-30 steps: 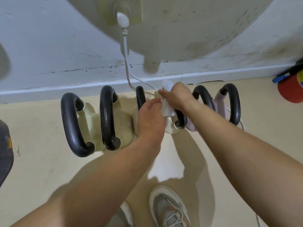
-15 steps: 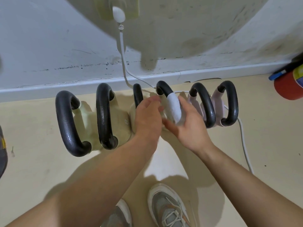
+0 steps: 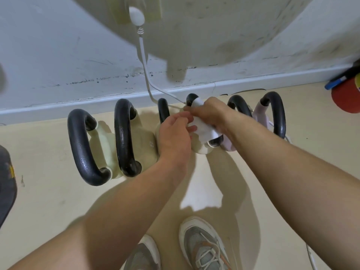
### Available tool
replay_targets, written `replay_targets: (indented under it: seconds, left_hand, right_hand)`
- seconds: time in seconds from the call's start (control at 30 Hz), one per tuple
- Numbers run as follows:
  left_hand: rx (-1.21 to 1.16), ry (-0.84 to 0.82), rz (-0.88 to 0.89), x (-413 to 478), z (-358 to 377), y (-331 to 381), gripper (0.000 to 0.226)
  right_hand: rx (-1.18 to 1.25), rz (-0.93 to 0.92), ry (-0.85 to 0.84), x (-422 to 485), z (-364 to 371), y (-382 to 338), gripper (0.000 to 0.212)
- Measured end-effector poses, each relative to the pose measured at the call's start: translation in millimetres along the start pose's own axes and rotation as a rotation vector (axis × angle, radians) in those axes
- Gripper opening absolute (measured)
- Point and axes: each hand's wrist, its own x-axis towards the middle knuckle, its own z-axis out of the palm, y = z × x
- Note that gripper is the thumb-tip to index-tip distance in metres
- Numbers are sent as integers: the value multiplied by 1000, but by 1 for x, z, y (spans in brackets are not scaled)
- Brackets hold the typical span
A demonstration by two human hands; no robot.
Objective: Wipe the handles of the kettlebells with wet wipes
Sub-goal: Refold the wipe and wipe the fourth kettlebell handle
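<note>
Six kettlebells stand in a row on the cream floor (image 3: 48,191), close against the white baseboard (image 3: 78,103), each with a black loop handle. The wet wipe (image 3: 204,131) is wrapped around the fourth handle (image 3: 190,99) from the left, covering most of its length, so that only the black far end and the near socket show. The right hand (image 3: 211,112) reaches in from the right and grips over the top of that handle, fingers curled round the wipe. The left hand (image 3: 175,135) sits just beside it, over the cream body between the third handle (image 3: 163,112) and the fourth. Its fingers are bent and their tips lie against the wipe's left edge, but it cannot be told whether they pinch it. To the left stand the first handle (image 3: 78,145) and second handle (image 3: 122,137), both on cream bodies. To the right are the fifth handle (image 3: 239,106) and sixth handle (image 3: 277,115), on pale pink bodies. A white cable (image 3: 144,61) drops from a plug (image 3: 136,15) on the scuffed wall and runs down behind the kettlebells. A red round object (image 3: 346,98) lies at the far right edge. Two grey shoes (image 3: 204,246) show at the bottom.
</note>
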Motion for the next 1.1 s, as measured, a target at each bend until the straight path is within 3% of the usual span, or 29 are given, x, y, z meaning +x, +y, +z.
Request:
replay_targets:
  seconds: [0.1, 0.17, 0.23, 0.27, 0.33, 0.4, 0.43, 0.5, 0.6, 0.63, 0.73, 0.8, 0.93, 1.0, 1.1]
  left_hand:
    - [-1, 4, 9, -2, 0, 0, 25]
    - [-5, -8, 13, -4, -2, 0, 26]
    - [-2, -19, 16, -5, -4, 1, 26]
    - [6, -21, 15, -5, -4, 1, 27]
    - [19, -19, 6, -4, -3, 0, 29]
    - [26, -19, 6, -2, 0, 1, 29]
    - [30, -19, 8, -1, 1, 1, 28]
    - [40, -29, 8, 0, 3, 2, 29]
    - [40, -50, 9, 1, 2, 3, 32]
    - [35, -46, 19, 2, 0, 3, 32]
    - [25, -7, 47, 5, -4, 5, 30]
    - [24, -14, 52, 4, -6, 5, 28]
    - [40, -43, 49, 1, -9, -6, 24]
    - [91, -67, 18, 2, -10, -20, 21]
    - [243, -190, -71, 0, -9, -44, 29]
  right_hand:
    - [389, 173, -358, 12, -7, -2, 43]
    - [495, 147, -438, 16, -8, 6, 46]
    - [323, 40, -277, 14, -4, 10, 56]
    - [128, -42, -107, 9, -1, 13, 57]
    - [-299, -230, 271, -7, 13, 29, 40]
    - [-426, -361, 511, -24, 31, 43, 13]
    - [-437, -363, 541, -29, 36, 48, 5]
    - [-477, -361, 518, -28, 38, 51, 12]
    - [-502, -294, 343, -27, 18, 27, 1]
    - [-439, -218, 219, -23, 10, 14, 6]
    - [48, 93, -160, -6, -4, -17, 25]
    - [214, 183, -244, 2, -5, -22, 32]
    - [436, 138, -164, 14, 3, -7, 39]
    - [540, 103, -33, 16, 8, 4, 56]
    - [611, 102, 176, 19, 7, 17, 60]
